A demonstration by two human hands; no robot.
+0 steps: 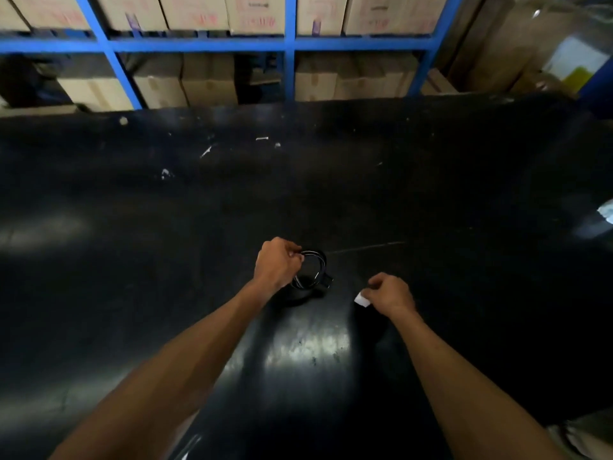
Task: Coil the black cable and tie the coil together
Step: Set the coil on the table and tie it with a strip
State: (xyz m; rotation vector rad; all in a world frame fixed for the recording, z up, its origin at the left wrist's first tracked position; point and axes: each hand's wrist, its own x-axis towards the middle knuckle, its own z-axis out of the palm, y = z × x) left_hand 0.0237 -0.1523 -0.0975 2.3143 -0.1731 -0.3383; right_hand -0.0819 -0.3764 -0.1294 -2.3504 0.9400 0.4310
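Observation:
The black cable [319, 264] is wound into a small round coil, held just above the black table [232, 200] near its middle. My left hand [278, 262] grips the coil's left side with closed fingers, and a plug end sticks out at the coil's lower right. To the right, about a hand's width away, my right hand [391, 292] is closed on a small white strip [361, 299] that pokes out from its fingers. The strip's full length is hidden in the hand.
Blue metal shelving [289, 44] with cardboard boxes [205, 81] stands behind the table's far edge. Small white scraps [262, 138] lie on the far part of the table. A pale object [605, 210] sits at the right edge.

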